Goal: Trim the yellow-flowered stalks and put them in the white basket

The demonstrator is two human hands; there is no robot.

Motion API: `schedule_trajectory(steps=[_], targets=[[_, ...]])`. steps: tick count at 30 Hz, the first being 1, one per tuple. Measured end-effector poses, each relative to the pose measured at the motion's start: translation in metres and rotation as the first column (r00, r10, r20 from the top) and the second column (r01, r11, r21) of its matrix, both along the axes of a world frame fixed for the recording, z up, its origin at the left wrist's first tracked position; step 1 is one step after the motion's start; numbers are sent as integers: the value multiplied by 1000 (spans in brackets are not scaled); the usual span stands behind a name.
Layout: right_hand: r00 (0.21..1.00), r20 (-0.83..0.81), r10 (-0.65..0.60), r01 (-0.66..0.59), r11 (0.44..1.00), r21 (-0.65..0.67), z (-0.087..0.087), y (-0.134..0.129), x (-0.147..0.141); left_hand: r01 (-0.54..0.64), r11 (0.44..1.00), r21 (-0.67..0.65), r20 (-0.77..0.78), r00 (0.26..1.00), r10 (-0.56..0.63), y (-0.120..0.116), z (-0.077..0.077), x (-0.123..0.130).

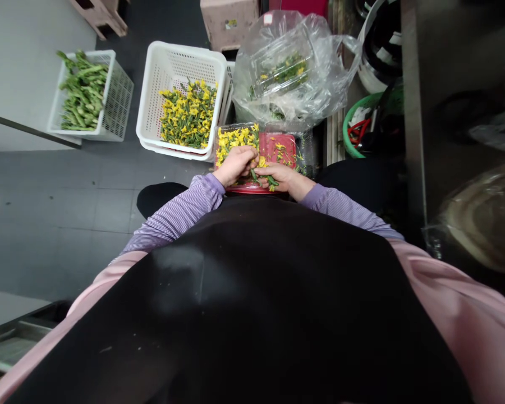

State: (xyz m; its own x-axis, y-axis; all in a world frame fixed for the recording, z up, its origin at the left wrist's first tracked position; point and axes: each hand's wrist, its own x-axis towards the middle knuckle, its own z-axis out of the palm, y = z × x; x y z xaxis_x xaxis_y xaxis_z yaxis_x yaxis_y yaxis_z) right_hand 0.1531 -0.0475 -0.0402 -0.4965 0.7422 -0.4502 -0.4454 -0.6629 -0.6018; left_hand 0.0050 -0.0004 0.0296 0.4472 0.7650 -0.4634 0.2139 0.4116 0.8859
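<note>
My left hand (pixel 240 164) is closed, its fingers pinched at a small green piece with a yellow flower, close beside my other hand. Several green pieces with yellow flowers (pixel 271 180) lie in the curled fingers of my right hand (pixel 281 176). Beneath both hands is a red tray (pixel 273 147) with scattered yellow bits on its right part. A clear box of yellow flowers (pixel 237 138) stands on the left part, partly covered by my left hand.
White basket (pixel 151 101) with yellow-flowered green pieces at upper left; basket of green stalks (pixel 84 98) farther left. Clear plastic bag (pixel 328 73) holding a box of greens beyond the tray. Green basket (pixel 347 132) with red-handled items and a metal counter (pixel 414 112) on the right.
</note>
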Motion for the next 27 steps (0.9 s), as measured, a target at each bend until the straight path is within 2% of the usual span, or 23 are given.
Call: schedule_trajectory(steps=[4, 8, 10, 12, 15, 17, 20, 23, 27], targets=[[1000, 10, 25, -25, 999, -26, 3, -2, 0, -1, 999, 33, 19, 1000, 1, -6, -1, 9], [995, 86, -48, 49, 999, 1, 10, -1, 5, -174, 983, 59, 40, 984, 172, 4, -9, -3], [989, 103, -109, 108, 994, 15, 12, 1, 6, -230, 972, 41, -2, 973, 230, 8, -14, -12], [982, 117, -151, 150, 988, 20, 11, 2, 6, -185, 983, -21, -70, 981, 183, 5, -18, -19], [973, 139, -182, 178, 983, 41, 7, 3, 3, -26, 994, -102, -113, 993, 15, -7, -19, -24], [967, 155, -202, 195, 979, 60, 4, 3, 1, 58, 992, -112, -116, 991, -71, -15, -16, -23], [952, 169, -256, 245, 966, 84, 0, 2, -1, 124, 987, -105, -170, 975, -141, -21, -10, -19], [943, 161, -292, 279, 955, 95, 1, 1, -3, 127, 990, -67, -233, 962, -139, -22, -8, -14], [951, 139, -277, 274, 961, 45, 5, 0, -4, 46, 999, -13, -231, 972, -48, -24, -12, -10]])
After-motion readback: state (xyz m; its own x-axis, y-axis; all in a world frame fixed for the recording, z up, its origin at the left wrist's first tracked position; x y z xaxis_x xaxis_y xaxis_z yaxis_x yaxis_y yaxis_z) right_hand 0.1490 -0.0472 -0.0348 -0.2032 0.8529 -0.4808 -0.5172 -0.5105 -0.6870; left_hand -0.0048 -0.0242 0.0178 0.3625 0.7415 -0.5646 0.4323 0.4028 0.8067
